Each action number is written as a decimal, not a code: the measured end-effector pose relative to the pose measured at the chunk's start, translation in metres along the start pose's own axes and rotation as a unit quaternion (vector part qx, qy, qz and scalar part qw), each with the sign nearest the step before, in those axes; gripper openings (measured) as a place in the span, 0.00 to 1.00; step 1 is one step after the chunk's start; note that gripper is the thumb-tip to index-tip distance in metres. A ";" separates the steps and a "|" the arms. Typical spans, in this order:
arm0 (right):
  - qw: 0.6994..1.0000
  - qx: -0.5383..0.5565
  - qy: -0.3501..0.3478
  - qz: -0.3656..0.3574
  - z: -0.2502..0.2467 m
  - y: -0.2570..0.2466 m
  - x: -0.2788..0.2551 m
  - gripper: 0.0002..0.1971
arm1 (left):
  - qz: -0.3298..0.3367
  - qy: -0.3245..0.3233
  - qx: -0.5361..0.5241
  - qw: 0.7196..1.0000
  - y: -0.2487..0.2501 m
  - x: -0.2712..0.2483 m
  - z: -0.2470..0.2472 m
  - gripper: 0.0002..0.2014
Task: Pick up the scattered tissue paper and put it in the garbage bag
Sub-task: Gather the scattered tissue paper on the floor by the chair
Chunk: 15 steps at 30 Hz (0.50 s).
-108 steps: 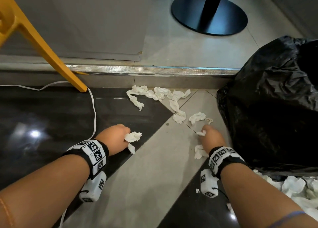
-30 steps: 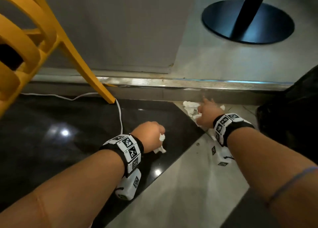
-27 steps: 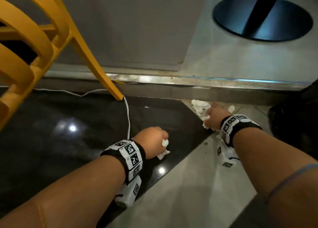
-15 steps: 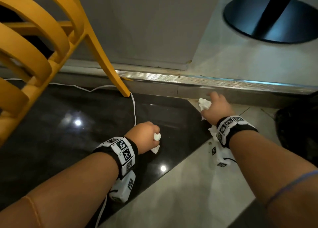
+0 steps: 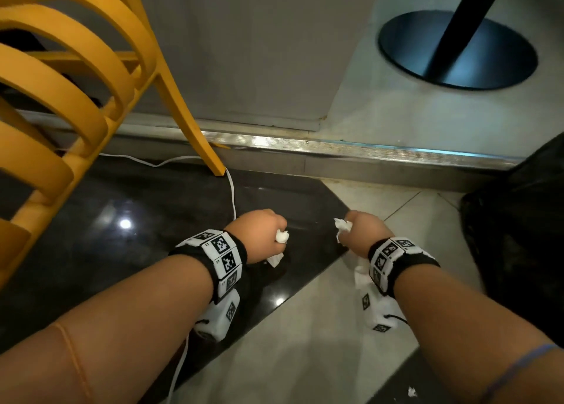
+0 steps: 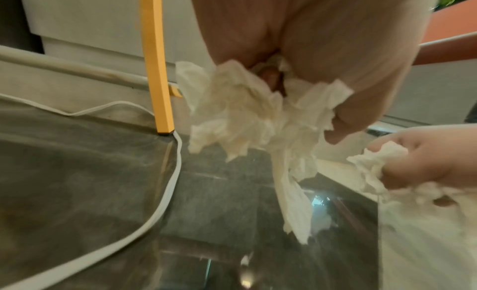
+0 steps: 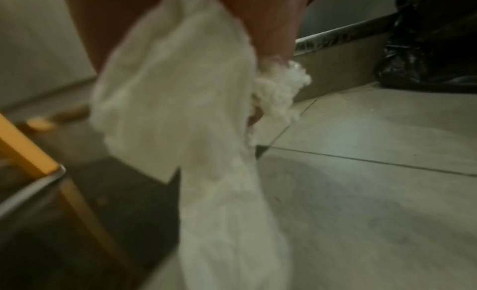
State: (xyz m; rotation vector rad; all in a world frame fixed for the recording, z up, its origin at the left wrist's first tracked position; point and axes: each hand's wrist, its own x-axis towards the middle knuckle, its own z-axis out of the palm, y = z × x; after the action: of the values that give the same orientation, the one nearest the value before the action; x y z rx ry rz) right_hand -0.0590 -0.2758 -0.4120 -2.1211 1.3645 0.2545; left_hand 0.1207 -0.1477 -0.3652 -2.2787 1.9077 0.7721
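My left hand (image 5: 259,232) is a fist around a crumpled white tissue wad (image 5: 280,239), which the left wrist view shows as a bunch (image 6: 247,115) with a strip hanging down. My right hand (image 5: 363,231) grips another tissue bunch (image 5: 343,226), and more tissue hangs below that wrist (image 5: 361,277). The right wrist view is blurred and shows long white tissue (image 7: 185,115) trailing from the hand. Both fists hover side by side above the floor. The black garbage bag (image 5: 518,245) stands to the right of my right hand. A small tissue scrap (image 5: 412,391) lies on the floor near my right forearm.
A yellow chair (image 5: 61,77) stands at the left, its leg (image 5: 195,135) on the dark tile. A white cable (image 5: 232,190) runs from the leg toward my left arm. A metal-edged step (image 5: 335,147) crosses ahead, with a black table base (image 5: 457,49) beyond.
My right hand has pulled back from the step with the tissue it gathered there. It is now level with the left hand, which still holds its wad. The floor by the step shows no tissue.
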 end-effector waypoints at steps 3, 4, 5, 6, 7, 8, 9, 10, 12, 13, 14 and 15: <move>0.995 0.099 0.025 -0.006 -0.027 -0.011 -0.021 0.11 | -0.004 0.022 -0.007 1.000 0.009 0.001 -0.024 0.13; 0.994 0.109 0.026 -0.005 -0.038 -0.015 -0.027 0.13 | -0.008 0.033 -0.016 0.999 0.013 0.002 -0.031 0.15; 0.993 0.118 0.030 0.000 -0.049 -0.019 -0.032 0.15 | -0.014 0.043 -0.028 0.999 0.018 0.003 -0.038 0.16; 0.991 0.128 0.036 0.004 -0.061 -0.023 -0.037 0.15 | -0.019 0.051 -0.039 0.998 0.023 0.004 -0.044 0.17; 0.989 0.142 0.046 0.006 -0.072 -0.027 -0.041 0.14 | -0.023 0.056 -0.046 0.997 0.029 0.005 -0.048 0.17; 0.985 0.159 0.060 0.009 -0.084 -0.029 -0.044 0.14 | -0.020 0.058 -0.045 0.997 0.035 0.008 -0.052 0.16; 0.981 0.180 0.076 0.017 -0.094 -0.030 -0.047 0.15 | -0.015 0.056 -0.042 0.997 0.040 0.011 -0.054 0.15; 0.975 0.201 0.093 0.031 -0.104 -0.030 -0.051 0.16 | -0.007 0.053 -0.038 0.998 0.046 0.016 -0.057 0.13; 0.957 0.255 0.128 0.054 -0.121 -0.025 -0.061 0.15 | 0.006 0.051 -0.035 0.998 0.059 0.029 -0.059 0.10; 0.942 0.298 0.145 0.058 -0.128 -0.022 -0.065 0.14 | 0.008 0.052 -0.036 0.998 0.065 0.035 -0.061 0.08; 0.922 0.345 0.163 0.067 -0.134 -0.016 -0.072 0.12 | 0.014 0.056 -0.041 0.998 0.073 0.042 -0.059 0.07; 0.900 0.392 0.172 0.076 -0.139 -0.011 -0.081 0.11 | 0.015 0.063 -0.052 0.997 0.080 0.050 -0.057 0.07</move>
State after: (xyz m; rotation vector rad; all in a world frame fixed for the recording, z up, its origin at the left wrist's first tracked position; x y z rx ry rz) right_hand -0.1071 -0.2910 -0.2590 -1.4091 1.4893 -0.5597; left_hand 0.0695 -0.2317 -0.3155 -2.4189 2.0053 0.7666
